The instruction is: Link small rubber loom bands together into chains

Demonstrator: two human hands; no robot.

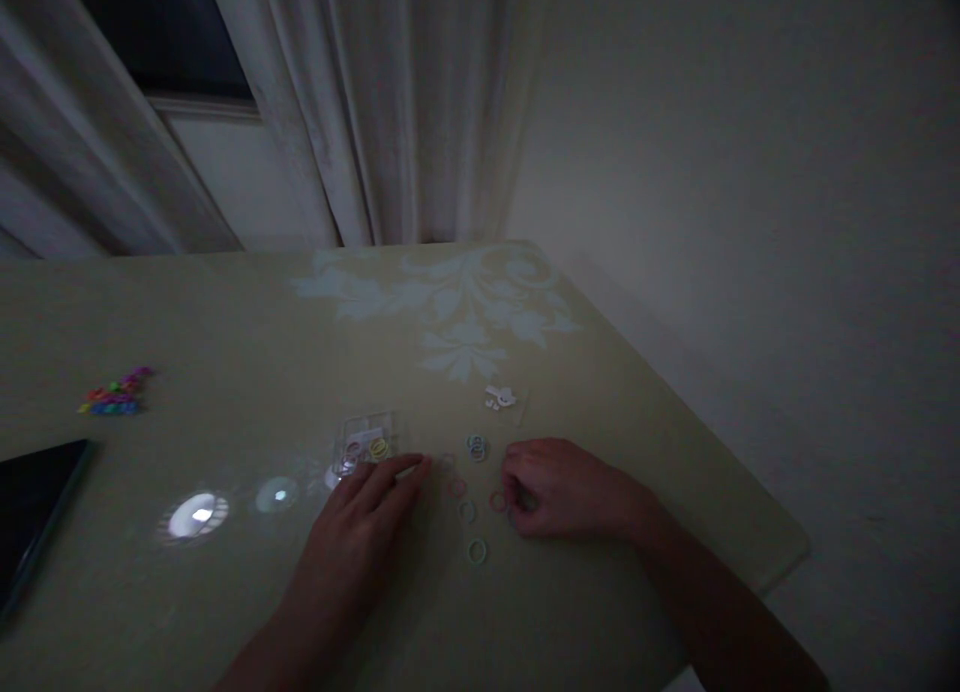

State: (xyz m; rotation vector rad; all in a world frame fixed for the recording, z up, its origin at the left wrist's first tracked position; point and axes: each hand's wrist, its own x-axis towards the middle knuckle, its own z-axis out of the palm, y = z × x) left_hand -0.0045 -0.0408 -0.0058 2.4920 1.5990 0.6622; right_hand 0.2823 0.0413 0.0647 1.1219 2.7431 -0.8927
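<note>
Lying by left fingers (399,464), clear box (375,421), rings (379,449) inside

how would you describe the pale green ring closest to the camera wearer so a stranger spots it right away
On the table, look at the gap between the left hand and the right hand. A loose line of small rings lies there. The pale green ring is the lowest in the picture, apart from its neighbours.
</note>
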